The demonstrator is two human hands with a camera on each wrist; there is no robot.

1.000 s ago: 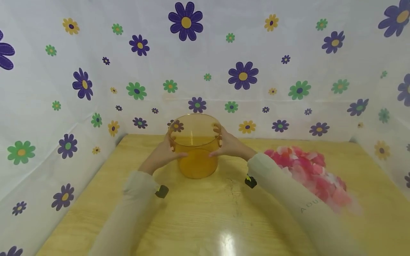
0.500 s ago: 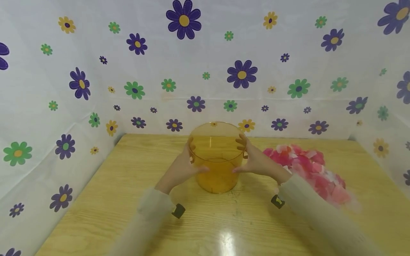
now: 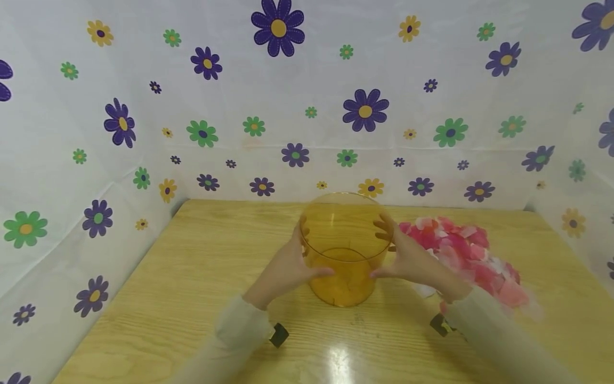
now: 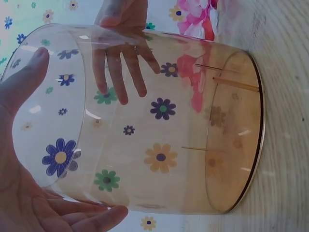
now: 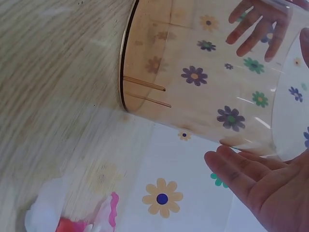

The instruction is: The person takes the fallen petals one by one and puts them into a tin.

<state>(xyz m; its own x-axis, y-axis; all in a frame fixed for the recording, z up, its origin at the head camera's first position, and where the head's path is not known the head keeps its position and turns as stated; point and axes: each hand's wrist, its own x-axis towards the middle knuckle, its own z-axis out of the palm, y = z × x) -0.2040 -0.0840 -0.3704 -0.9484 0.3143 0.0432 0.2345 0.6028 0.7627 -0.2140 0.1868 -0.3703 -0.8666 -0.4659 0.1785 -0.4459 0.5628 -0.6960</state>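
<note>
A see-through amber tub, round and wide-mouthed, stands upright between my two hands in the head view. My left hand grips its left side, with the thumb on the near wall and the fingers round the far side. My right hand holds the opposite side in the same way. Through the clear wall of the tub in the left wrist view, the fingers of the right hand show. No contents are visible inside. Whether its base touches the table cannot be told.
A heap of pink, red and white petals lies on the wooden table, to the right of the tub and partly behind my right forearm. Flower-printed white cloth closes off the back and sides.
Both hands have carried the tub rightward and nearer to me, from the back middle of the table towards the petals. Their hold on it looks the same; the petal heap stays in place.
</note>
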